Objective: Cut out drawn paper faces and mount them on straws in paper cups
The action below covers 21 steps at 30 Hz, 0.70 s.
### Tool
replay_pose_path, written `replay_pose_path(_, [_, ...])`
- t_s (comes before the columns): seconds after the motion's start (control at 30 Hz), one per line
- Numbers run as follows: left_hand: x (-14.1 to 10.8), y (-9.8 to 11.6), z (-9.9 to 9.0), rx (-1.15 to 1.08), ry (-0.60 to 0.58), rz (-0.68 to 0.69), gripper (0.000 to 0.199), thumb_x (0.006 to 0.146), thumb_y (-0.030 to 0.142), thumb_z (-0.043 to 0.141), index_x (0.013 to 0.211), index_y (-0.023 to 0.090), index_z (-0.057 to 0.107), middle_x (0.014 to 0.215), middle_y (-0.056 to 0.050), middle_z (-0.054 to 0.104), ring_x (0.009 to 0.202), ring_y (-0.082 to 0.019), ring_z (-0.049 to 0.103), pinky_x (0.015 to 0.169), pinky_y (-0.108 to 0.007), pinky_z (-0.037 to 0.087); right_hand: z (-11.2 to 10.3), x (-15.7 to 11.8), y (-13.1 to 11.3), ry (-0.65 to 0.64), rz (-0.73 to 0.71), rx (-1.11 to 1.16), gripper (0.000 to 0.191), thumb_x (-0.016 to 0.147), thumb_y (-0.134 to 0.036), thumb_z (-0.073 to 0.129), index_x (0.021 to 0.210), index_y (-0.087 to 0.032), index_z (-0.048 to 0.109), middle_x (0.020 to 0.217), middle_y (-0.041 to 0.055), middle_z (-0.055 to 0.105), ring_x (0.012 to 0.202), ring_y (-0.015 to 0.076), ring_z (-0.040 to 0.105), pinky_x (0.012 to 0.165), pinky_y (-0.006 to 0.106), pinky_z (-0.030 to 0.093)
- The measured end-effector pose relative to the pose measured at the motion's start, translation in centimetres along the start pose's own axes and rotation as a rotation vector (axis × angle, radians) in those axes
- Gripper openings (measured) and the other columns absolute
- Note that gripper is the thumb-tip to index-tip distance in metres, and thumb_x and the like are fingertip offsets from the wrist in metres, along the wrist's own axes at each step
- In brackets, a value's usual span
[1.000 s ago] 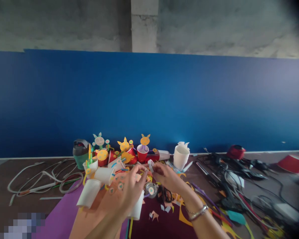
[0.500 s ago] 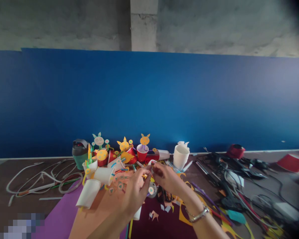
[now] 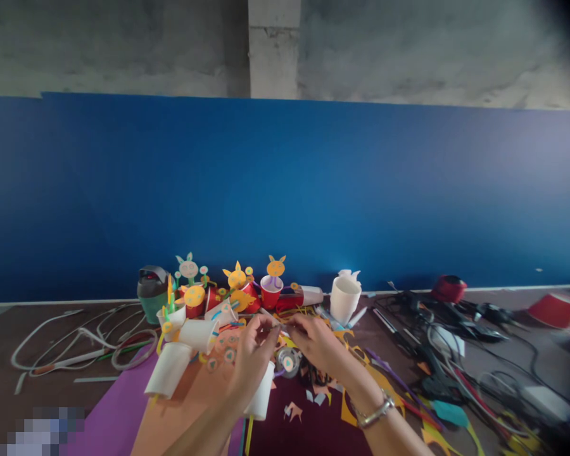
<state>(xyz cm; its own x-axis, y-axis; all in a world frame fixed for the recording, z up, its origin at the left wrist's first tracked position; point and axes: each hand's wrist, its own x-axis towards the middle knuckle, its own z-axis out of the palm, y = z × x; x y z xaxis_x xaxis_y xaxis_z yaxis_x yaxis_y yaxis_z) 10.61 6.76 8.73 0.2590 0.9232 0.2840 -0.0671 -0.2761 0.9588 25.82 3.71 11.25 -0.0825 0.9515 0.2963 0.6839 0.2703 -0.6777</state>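
Observation:
My left hand (image 3: 257,354) and my right hand (image 3: 316,342) meet at the middle of the cluttered table, fingertips almost touching. Both are pinched around a small pale strip (image 3: 284,330), mostly hidden by the fingers. Just below the fingertips lies a round tape roll (image 3: 288,362), with black scissors (image 3: 311,373) beside it, partly under my right hand. A white paper cup (image 3: 261,394) lies next to my left wrist, with a yellow straw below it. Orange paper (image 3: 185,418) with small round cutouts extends under my left forearm.
Decorated red cups (image 3: 271,292) with paper animal faces stand at the back, near a green container (image 3: 152,297). White cups (image 3: 170,370) lie at left. A white cup (image 3: 345,299) stands back right. Black cables and a glue gun (image 3: 439,380) cover the right, white cables (image 3: 80,339) the left.
Both hands have shifted slightly, the left one a little to the left. The curled white piece above the fingers no longer shows there. More of the white cup and tape roll is visible.

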Motion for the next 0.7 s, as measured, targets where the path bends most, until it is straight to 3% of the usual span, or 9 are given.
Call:
replay_pose_path(0.27, [0.0, -0.2, -0.3, 0.255, 0.080, 0.176, 0.010, 0.080, 0.027, 0.056, 0.074, 0.019, 0.059, 0.072, -0.001, 0.064, 0.071, -0.018, 0.061, 0.067, -0.027, 0.046, 0.9, -0.1, -0.6, 0.081, 0.037, 0.075, 0.013, 0.077, -0.022, 0.052, 0.069, -0.016, 0.061, 0.062, 0.0004, 0.062, 0.060, 0.0133, 0.054, 0.055, 0.021, 0.036])
replay_pose_path(0.7, [-0.8, -0.4, -0.7, 0.208, 0.078, 0.227, 0.008, 0.082, 0.027, 0.055, 0.080, 0.021, 0.058, 0.087, -0.005, 0.066, 0.081, -0.020, 0.063, 0.071, -0.030, 0.051, 2.8, 0.0, -1.1, 0.176, 0.138, 0.395, 0.019, 0.077, -0.022, 0.051, 0.059, -0.017, 0.050, 0.049, -0.0055, 0.042, 0.046, 0.0079, 0.038, 0.044, 0.019, 0.028])
